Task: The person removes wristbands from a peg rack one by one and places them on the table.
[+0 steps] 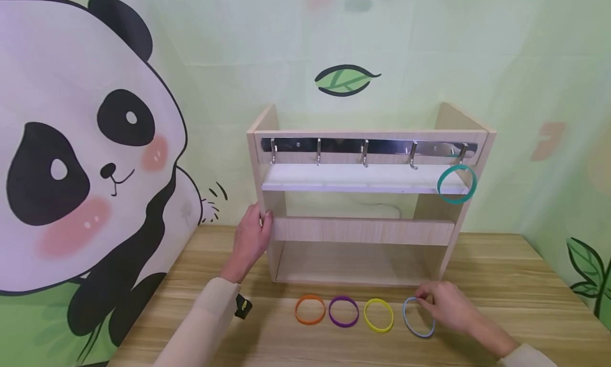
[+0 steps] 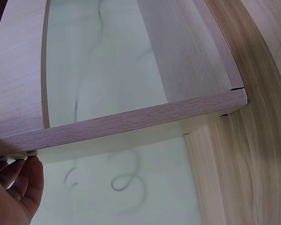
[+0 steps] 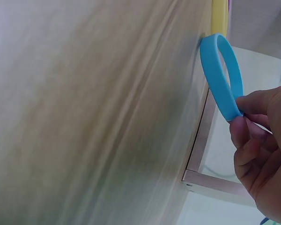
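My left hand (image 1: 253,232) grips the left side panel of a pale wooden shelf (image 1: 363,232), thumb at the front edge. In the left wrist view its fingertips (image 2: 33,176) press against the panel's outer face. Between thumb and fingers, my right hand (image 1: 448,303) pinches a light blue silicone wristband (image 3: 215,75) by one side, in front of the shelf's right end. The band stands tilted, its far side low at the tabletop. To its left lie a yellow wristband (image 1: 379,331), a purple wristband (image 1: 343,325) and an orange wristband (image 1: 310,323) in a row.
A metal rail (image 1: 341,144) with several hooks runs along the shelf's upper front. From the rightmost hook (image 1: 464,152) hangs a teal wristband (image 1: 456,201). A small black object (image 1: 243,306) lies by the left sleeve on the wooden table (image 1: 515,282). Behind stands a panda-printed backdrop (image 1: 215,91).
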A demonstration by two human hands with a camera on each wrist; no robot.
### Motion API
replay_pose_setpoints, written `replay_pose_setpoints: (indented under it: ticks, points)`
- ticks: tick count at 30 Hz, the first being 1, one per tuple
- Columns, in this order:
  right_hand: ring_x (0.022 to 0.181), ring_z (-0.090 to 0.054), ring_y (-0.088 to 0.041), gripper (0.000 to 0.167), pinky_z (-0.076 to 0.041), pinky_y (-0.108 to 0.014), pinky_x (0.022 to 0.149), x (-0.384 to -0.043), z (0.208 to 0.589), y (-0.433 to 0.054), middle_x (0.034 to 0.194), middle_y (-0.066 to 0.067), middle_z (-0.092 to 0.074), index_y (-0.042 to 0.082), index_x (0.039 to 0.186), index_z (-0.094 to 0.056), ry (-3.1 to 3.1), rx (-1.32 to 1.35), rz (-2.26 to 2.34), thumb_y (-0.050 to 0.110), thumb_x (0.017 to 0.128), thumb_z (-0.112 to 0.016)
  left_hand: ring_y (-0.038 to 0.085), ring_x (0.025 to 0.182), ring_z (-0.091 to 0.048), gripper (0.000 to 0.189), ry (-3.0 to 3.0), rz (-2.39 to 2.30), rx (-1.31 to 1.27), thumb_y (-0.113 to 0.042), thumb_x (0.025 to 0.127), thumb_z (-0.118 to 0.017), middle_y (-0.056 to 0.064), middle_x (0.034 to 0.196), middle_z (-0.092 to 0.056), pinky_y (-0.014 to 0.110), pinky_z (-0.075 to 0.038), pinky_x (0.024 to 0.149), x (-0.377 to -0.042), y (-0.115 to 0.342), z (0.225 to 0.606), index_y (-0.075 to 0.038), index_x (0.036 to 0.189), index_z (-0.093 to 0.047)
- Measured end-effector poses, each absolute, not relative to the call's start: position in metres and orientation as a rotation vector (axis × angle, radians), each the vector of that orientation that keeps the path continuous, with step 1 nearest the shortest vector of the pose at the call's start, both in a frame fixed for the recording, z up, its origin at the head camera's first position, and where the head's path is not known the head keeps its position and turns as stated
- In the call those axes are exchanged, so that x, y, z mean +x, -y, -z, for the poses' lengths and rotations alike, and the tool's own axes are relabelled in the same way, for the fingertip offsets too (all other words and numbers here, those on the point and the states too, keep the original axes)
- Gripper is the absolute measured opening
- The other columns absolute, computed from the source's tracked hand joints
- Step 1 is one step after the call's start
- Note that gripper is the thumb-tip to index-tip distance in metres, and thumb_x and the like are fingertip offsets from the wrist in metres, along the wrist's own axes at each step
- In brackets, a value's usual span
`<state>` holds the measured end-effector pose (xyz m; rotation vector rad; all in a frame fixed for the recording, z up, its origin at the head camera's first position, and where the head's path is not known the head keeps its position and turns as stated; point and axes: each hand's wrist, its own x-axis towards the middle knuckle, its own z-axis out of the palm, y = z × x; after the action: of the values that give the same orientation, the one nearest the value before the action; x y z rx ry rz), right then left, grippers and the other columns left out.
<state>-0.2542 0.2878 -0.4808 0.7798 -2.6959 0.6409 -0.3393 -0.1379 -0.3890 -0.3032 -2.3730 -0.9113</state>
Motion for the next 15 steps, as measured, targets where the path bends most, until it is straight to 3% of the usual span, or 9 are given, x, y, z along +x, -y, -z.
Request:
replay_pose_setpoints:
  ticks: [15]
  points:
    - [0.068, -0.06, -0.005, 0.009, -0.05, -0.024, 0.059, -0.2647, 0.4876, -0.2875, 0.076, 0.008, -0.066, 0.013, 0.08, -0.069, 2.721, 0.783, -0.666, 0.005, 0.079, -0.072, 0.026, 0.087, -0.056, 0.029, 2.362, 0.911, -0.312, -0.023, 0.099, -0.043, 0.014, 0.102, -0.056, 0.043, -0.05, 0.072, -0.34, 0.1381, 0.3897, -0.003, 0.115, -0.054]
